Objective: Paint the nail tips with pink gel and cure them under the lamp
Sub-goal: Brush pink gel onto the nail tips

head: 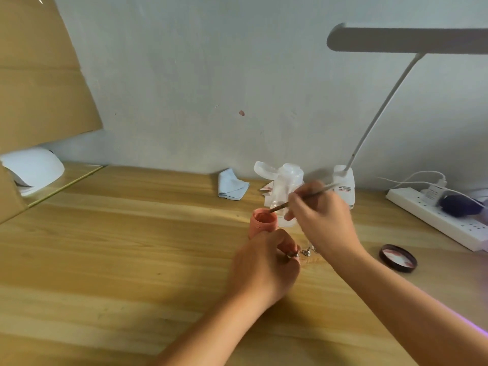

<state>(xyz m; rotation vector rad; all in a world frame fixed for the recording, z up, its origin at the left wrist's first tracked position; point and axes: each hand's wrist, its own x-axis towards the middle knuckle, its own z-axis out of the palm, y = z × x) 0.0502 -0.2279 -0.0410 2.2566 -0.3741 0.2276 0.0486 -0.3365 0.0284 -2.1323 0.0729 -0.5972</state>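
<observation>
Your left hand (264, 262) grips one pink gel jar (262, 220). Your right hand (322, 215) pinches one brush (303, 198), tip in jar. One lid (398, 258) right of right hand. One curing lamp (34, 167) far left. Desk lamp (347, 178) label unreadable.

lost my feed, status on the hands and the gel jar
Left hand grips pink gel jar. Right hand holds brush, tip in the jar. Lid off, on table at right. Nothing blocks the jar.
</observation>
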